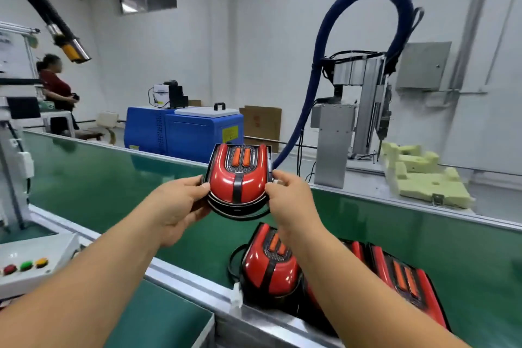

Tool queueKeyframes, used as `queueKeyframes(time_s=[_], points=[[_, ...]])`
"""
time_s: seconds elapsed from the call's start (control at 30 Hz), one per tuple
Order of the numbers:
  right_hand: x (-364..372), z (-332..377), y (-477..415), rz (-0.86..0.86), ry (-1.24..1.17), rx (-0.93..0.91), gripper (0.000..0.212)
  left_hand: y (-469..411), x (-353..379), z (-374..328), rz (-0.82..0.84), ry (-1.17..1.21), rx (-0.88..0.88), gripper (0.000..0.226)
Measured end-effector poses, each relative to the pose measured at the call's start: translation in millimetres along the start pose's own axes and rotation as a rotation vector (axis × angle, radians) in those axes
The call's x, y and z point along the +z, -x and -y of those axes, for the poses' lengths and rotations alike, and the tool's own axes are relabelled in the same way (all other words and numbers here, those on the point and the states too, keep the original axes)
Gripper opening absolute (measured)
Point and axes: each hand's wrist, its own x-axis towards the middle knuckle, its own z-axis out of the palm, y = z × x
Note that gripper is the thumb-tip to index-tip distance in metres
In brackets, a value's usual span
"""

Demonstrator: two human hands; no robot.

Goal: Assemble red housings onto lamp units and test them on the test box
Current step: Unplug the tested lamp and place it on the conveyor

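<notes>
I hold a red lamp unit (pixel 239 175) with a black centre stripe and two orange bars up above the green conveyor belt (pixel 118 178). My left hand (pixel 178 206) grips its left edge, thumb on top. My right hand (pixel 291 200) pinches its right edge near a white connector. A black cable loops under the unit. On the belt below lie more red lamp units: one (pixel 271 265) under my right forearm with a black cable and white plug, another (pixel 406 282) to its right. A white test box (pixel 31 263) with red, green and orange buttons sits at the lower left.
A metal rail (pixel 197 288) edges the belt's near side. Across the belt stand a blue machine (pixel 183 130), a metal stand with a blue hose (pixel 333 138) and yellow foam blocks (pixel 423 178). A person stands far left by a frame.
</notes>
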Motion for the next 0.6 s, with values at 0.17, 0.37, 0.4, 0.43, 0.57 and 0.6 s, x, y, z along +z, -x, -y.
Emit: queueKeyframes(time_s=[0.17, 0.37, 0.4, 0.43, 0.57, 0.6], points=[[-52.1, -27.6, 22.7, -0.144, 0.006, 0.032, 0.05, 4.3, 48.0, 30.0, 0.107, -0.056, -0.08, 0.031], [-55.7, -70.8, 44.8, -0.169, 0.029, 0.161, 0.05, -2.1, 53.4, 64.0, 0.131, -0.186, -0.179, 0.031], [-55.1, -75.0, 46.3, -0.172, 0.047, 0.175, 0.05, -3.4, 52.2, 68.0, 0.127, -0.2, -0.187, 0.033], [-54.7, -77.2, 47.2, -0.174, 0.086, 0.177, 0.051, -4.8, 50.7, 72.0, 0.128, -0.221, -0.191, 0.036], [-55.4, -84.8, 47.6, -0.144, 0.399, 0.135, 0.05, -8.2, 44.2, 85.4, 0.142, -0.319, -0.207, 0.039], [-55.9, -86.1, 47.4, -0.139, 0.49, 0.102, 0.046, -9.3, 42.9, 88.9, 0.141, -0.361, -0.208, 0.037]])
